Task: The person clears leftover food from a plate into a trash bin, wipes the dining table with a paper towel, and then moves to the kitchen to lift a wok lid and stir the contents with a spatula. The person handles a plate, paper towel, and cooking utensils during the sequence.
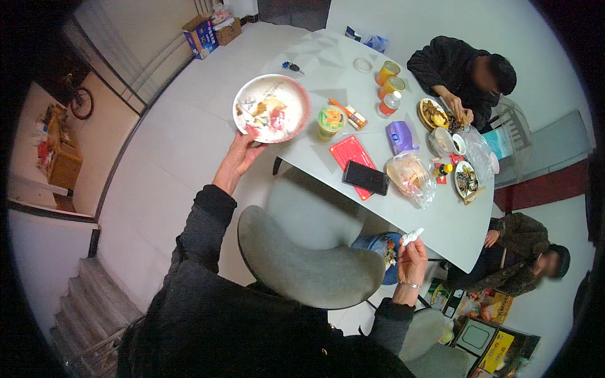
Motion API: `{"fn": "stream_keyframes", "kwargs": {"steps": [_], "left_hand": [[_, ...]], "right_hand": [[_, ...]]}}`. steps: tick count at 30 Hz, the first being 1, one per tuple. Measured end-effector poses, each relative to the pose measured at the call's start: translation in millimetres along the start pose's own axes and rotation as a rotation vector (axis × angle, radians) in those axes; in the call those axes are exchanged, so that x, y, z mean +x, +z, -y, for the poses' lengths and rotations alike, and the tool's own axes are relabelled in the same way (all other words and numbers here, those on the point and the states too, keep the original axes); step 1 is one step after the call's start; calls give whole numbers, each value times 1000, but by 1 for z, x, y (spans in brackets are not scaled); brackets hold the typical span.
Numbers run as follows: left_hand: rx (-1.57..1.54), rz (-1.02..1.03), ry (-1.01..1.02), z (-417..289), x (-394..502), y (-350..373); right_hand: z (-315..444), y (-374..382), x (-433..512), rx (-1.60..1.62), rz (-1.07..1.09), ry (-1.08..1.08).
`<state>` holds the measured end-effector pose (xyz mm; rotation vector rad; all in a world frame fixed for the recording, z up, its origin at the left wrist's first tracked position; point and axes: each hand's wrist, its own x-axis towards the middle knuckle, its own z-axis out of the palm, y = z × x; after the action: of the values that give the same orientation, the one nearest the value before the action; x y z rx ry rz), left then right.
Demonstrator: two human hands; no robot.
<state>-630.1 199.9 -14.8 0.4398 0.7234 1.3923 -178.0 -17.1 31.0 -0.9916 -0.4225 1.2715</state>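
Note:
My left hand (243, 158) grips a large round bowl (305, 111) by its near rim, tilted so that its inside faces me. Brown and yellow smears, a reddish patch and small dark bits show on the white interior; whether the red is pattern or residue I cannot tell. The bowl is up beside the left end of the table. In the fingers of my right hand (412, 264) is a crumpled white tissue (412, 235). That hand is close to the table's front edge, partly over a blue waste bin (390, 278) with scraps inside.
A grey chair (307, 269) stands between me and the white table (425, 222). On the table are a phone (365, 177), a red tray (347, 150), a lidded cup (331, 120), a bottle (389, 104) and food dishes. Two people sit on the far right side. Stairs (90, 302) are at lower left.

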Motion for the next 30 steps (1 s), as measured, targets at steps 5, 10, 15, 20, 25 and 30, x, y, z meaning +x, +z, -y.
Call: {"fn": "stream_keyframes", "kwargs": {"steps": [5,10,15,20,25,30], "left_hand": [[97,201,-191,16,-60,83],[172,352,-347,70,-117,168],[274,457,-536,129,-162,237],[525,620,-610,186,-190,289],[639,718,-682,225,-209,324],[668,796,-658,244,-219,345]], "right_hand": [[34,14,0,-288,-72,-143],[98,15,-18,-750,-3,-596],[164,-9,-35,-1197,105,-912],[189,-43,-35,-1707,384,-1218],[190,-72,-30,-2027,606,-1284],[192,-104,-33,-2287,522,-1110]]}}
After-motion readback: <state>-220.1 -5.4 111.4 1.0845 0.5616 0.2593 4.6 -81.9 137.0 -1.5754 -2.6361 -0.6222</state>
